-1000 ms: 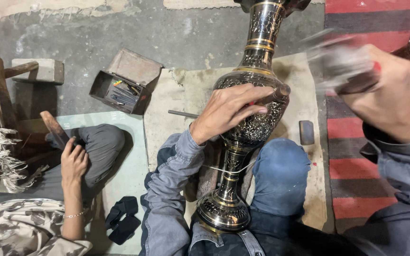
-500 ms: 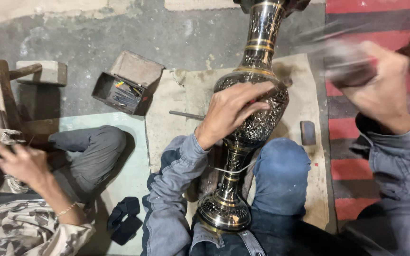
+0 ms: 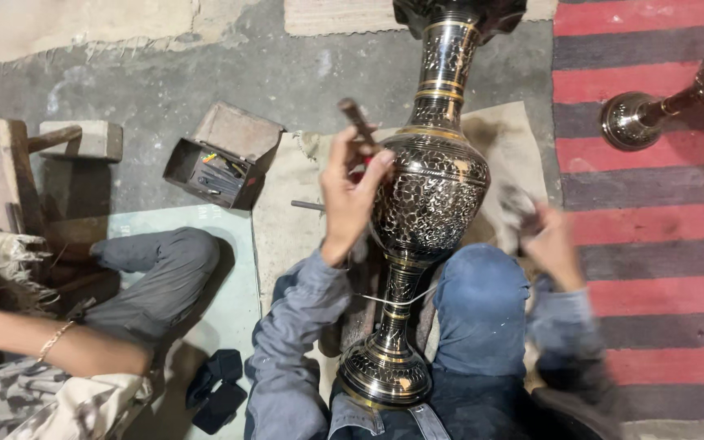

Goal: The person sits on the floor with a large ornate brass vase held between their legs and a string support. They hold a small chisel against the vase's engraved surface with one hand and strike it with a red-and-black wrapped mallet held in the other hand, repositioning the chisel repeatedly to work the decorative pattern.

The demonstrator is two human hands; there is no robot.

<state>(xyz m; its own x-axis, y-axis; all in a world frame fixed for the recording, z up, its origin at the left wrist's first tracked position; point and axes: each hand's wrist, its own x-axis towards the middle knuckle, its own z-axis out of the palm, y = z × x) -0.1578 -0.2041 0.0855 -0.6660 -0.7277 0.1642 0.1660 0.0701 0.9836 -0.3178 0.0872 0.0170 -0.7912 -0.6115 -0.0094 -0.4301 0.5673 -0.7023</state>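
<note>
The engraved brass vase [image 3: 429,195] lies braced between the person's knees, its foot toward the lap and its neck pointing away over the floor mat [image 3: 287,220]. The left hand [image 3: 352,191] is closed around a slim chisel-like tool [image 3: 358,122] at the vase's shoulder; the right hand [image 3: 543,236] is blurred, and whether it grips anything cannot be told. Good work here likely needs a steady tool tip and firm knees. Room is tight: an open tool box [image 3: 217,163] sits left (a co-worker's arm [image 3: 67,342] too), another brass piece [image 3: 653,110] right.
</note>
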